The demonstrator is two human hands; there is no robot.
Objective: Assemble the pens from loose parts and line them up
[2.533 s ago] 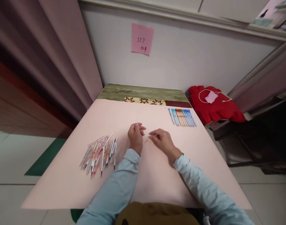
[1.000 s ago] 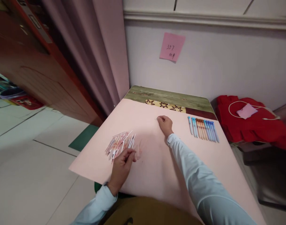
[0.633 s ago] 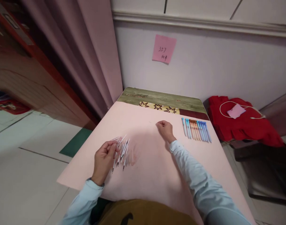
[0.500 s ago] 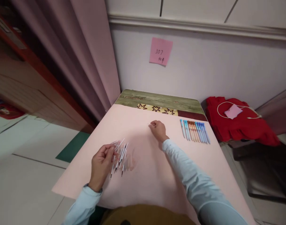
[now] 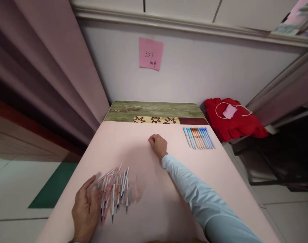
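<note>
At the left of the table, a loose heap of thin pen refills (image 5: 123, 184), white or clear with dark tips, lies beside my left hand (image 5: 85, 209). The thumb and forefinger of this hand are apart at the heap's left edge, and I see nothing gripped between them. Farther off, near the middle of the pink table cover, my right hand (image 5: 159, 145) rests with its fingers pinched together. Whatever may be in the pinch is hidden. To the right of that hand stretches a neat row of pens (image 5: 198, 138) in light blue, brown-orange and violet-blue.
The pink cover (image 5: 154, 192) lies over a table whose green patterned far end (image 5: 154, 109) meets the wall. A pink note (image 5: 151, 54) is stuck there. Red cloth (image 5: 235, 119) with a white cord sits right of the table; a mauve curtain (image 5: 68, 50) hangs left.
My left hand has moved from above the refills to their left side, its fingers spreading apart. My right hand keeps its pinch near the same spot. The view has shifted right.
</note>
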